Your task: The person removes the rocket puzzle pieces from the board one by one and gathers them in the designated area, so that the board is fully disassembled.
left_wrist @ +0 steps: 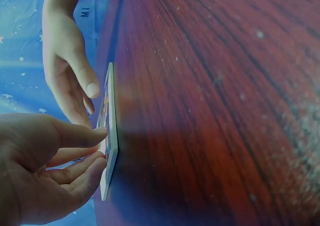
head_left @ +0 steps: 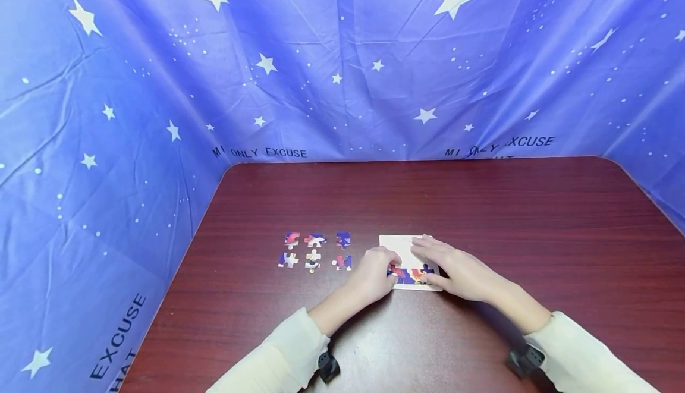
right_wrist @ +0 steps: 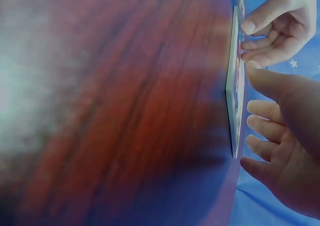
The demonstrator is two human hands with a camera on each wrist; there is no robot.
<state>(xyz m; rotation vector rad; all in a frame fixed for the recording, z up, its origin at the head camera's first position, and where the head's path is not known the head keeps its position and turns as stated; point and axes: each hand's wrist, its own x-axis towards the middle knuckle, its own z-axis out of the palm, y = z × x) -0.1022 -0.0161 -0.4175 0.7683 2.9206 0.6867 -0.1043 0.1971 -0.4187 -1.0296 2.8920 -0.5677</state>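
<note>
Puzzle board (head_left: 393, 244) flat on the table (head_left: 267, 203)
My left hand (head_left: 376, 274) bends at the board's left side, thumb and fingertips narrowly apart; I cannot tell whether they pinch a piece. My right hand (head_left: 462, 269) spreads wide at the right side. Picture pieces (head_left: 408, 276) line the board's near part; six loose pieces (head_left: 313, 257) lie to the left

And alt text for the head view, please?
A person's left hand and right hand work at a puzzle board, partly filled along its near edge. Six loose pieces lie to its left on a reddish table.
</note>
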